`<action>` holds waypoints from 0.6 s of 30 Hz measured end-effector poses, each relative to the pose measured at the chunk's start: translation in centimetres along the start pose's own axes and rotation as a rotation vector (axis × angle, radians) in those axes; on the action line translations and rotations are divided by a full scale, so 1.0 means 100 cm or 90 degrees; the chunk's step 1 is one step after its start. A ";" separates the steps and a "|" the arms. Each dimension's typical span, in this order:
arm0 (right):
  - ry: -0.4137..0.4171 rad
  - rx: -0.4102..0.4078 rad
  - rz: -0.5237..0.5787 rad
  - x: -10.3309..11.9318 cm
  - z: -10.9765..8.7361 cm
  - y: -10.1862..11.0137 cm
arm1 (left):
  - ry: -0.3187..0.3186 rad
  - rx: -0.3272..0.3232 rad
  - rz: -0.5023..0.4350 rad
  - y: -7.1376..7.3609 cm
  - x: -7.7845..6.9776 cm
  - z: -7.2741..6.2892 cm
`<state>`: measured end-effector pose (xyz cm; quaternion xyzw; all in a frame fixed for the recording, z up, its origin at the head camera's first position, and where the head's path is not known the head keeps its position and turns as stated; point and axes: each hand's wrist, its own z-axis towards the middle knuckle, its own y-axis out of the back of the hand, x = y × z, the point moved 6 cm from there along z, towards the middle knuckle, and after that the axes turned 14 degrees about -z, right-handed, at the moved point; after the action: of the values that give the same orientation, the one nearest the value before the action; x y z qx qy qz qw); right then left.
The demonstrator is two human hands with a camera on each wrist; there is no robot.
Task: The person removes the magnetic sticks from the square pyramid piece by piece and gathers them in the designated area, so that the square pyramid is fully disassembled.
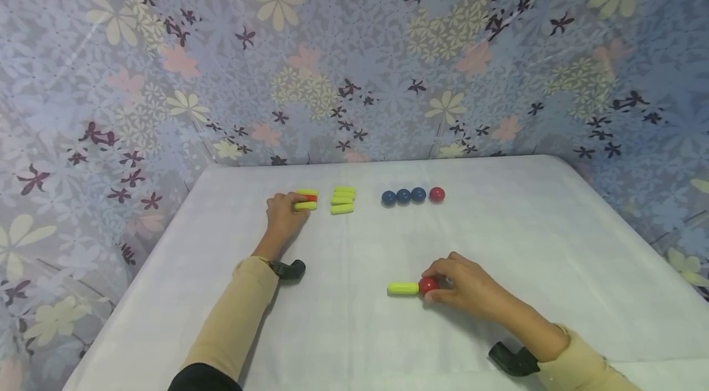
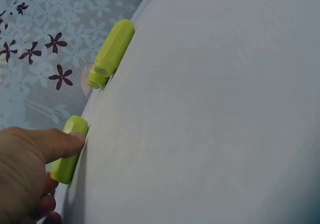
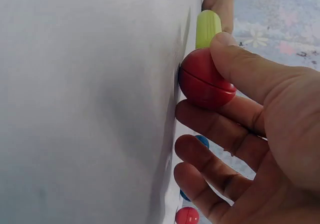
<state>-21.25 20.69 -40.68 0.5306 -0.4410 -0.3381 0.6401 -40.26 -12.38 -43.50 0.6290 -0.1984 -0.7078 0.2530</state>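
My left hand [image 1: 284,217] is at the far left part of the table, its thumb and fingers pinching a yellow stick [image 1: 305,206]. In the left wrist view the thumb lies across that ribbed stick [image 2: 62,170]. Right behind it are a red stick [image 1: 312,198], partly covered by the fingers, and another yellow stick [image 1: 308,192]. Nearer the front, my right hand [image 1: 468,286] grips a red ball [image 1: 428,286] between thumb and fingers. A single yellow stick [image 1: 403,289] lies end-on against the ball's left side. A groove circles the ball [image 3: 200,86] in the right wrist view.
Several yellow sticks [image 1: 342,209] lie stacked in a column right of the left hand. Farther right, a row of blue balls [image 1: 404,196] ends with another red ball [image 1: 437,194]. A white cloth covers the table [image 1: 343,335], and a flowered curtain [image 1: 354,52] hangs behind.
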 end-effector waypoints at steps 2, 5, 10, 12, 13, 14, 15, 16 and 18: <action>-0.004 -0.007 -0.001 0.000 0.000 0.000 | 0.002 -0.006 -0.006 0.002 -0.003 -0.004; -0.013 -0.014 0.000 -0.001 -0.001 0.001 | -0.023 -0.009 -0.023 0.001 -0.018 -0.020; -0.027 -0.017 0.018 -0.003 -0.003 0.001 | -0.130 0.107 -0.100 -0.030 -0.057 -0.078; -0.024 -0.018 0.027 -0.003 -0.003 0.001 | -0.157 0.195 -0.128 -0.049 -0.069 -0.106; -0.023 -0.019 0.029 -0.003 -0.003 0.000 | -0.163 0.240 -0.137 -0.058 -0.075 -0.120; -0.023 -0.019 0.032 -0.003 -0.003 0.000 | -0.172 0.277 -0.141 -0.066 -0.081 -0.132; -0.021 -0.018 0.033 -0.003 -0.003 0.000 | -0.179 0.308 -0.143 -0.072 -0.086 -0.143; -0.021 -0.018 0.036 -0.002 -0.003 0.000 | -0.184 0.328 -0.138 -0.078 -0.090 -0.152; -0.029 -0.014 0.035 -0.003 -0.003 -0.001 | -0.186 0.348 -0.132 -0.086 -0.097 -0.164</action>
<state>-21.03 21.03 -40.86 0.5036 -0.4662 -0.3372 0.6445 -24.14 0.96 -43.16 0.5822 -0.3504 -0.7331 -0.0300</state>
